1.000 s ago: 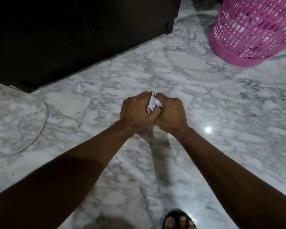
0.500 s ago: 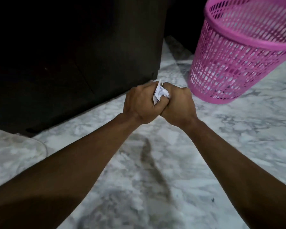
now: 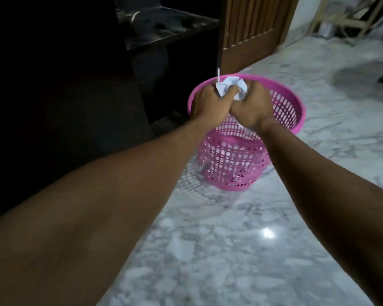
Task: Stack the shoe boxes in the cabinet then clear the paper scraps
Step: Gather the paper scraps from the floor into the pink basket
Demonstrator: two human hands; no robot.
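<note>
A pink lattice basket (image 3: pixel 241 160) stands upright on the marble floor (image 3: pixel 230 250), just beside the corner of a dark cabinet (image 3: pixel 75 85). Something pale shows through its mesh near the bottom, too blurred to identify. Behind the basket a brown wooden door (image 3: pixel 254 29) meets the floor, and a light wooden frame (image 3: pixel 341 16) stands at the far right. Both arms reach forward over the basket's open rim. The left hand (image 3: pixel 208 102) and right hand (image 3: pixel 252 107) press together, fingers curled tight around a crumpled wad of white paper scraps (image 3: pixel 230 85), held above the basket's mouth.
</note>
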